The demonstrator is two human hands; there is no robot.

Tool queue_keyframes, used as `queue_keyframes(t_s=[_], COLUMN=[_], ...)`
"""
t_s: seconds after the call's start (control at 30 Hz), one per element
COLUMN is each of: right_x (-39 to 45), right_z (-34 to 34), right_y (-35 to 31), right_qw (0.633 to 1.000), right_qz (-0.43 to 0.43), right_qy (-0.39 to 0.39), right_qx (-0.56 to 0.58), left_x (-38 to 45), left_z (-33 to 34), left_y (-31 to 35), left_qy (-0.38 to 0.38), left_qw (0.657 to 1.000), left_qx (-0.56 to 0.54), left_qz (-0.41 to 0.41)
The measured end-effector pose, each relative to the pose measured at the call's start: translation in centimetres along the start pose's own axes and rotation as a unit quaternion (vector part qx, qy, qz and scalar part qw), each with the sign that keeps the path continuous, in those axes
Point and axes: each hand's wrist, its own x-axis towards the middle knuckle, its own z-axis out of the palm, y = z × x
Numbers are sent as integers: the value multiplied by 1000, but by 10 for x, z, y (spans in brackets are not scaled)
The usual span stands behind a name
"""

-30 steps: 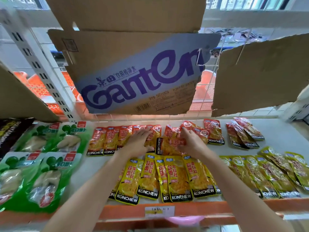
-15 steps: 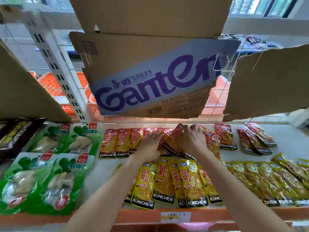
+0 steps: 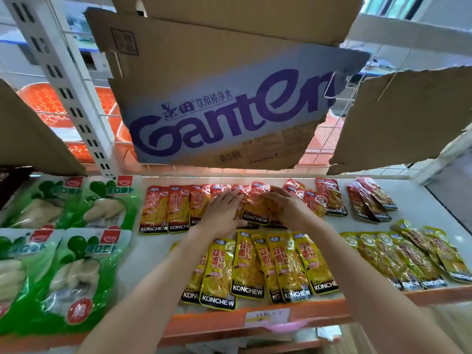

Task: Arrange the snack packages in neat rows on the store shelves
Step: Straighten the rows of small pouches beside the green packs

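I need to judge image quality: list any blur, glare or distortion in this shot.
Head view: wide-angle bending bows the shelf upright; green packages at lower left smear softly; glare glints on yellow packages; bright window washes out top right.

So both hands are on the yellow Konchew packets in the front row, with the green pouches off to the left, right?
Not quite. In the head view both hands, left and right, rest on the red Konchew packets in the back row; the green pouches do lie left.
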Motion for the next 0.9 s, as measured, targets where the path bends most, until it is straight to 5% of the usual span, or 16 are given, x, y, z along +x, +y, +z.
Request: queue_keyframes(t_s=[0.3,0.67,0.9], right_x=[8,12,7], right_z=[14,13,20], right_y=[-23,17,22], right_qw=[998,1000,998], right_qz=[52,-8,-37], right_qy=[28,-9,30], right_qx=[5,0,35], left_x=[0,-2,9], left_z=[-1,-7,4], left_y=[-1,7,39], left_qy=[8,-11,45], left_qw=[1000,999,997], left_qx=[12,32,68], left_qz=[9,-21,-5])
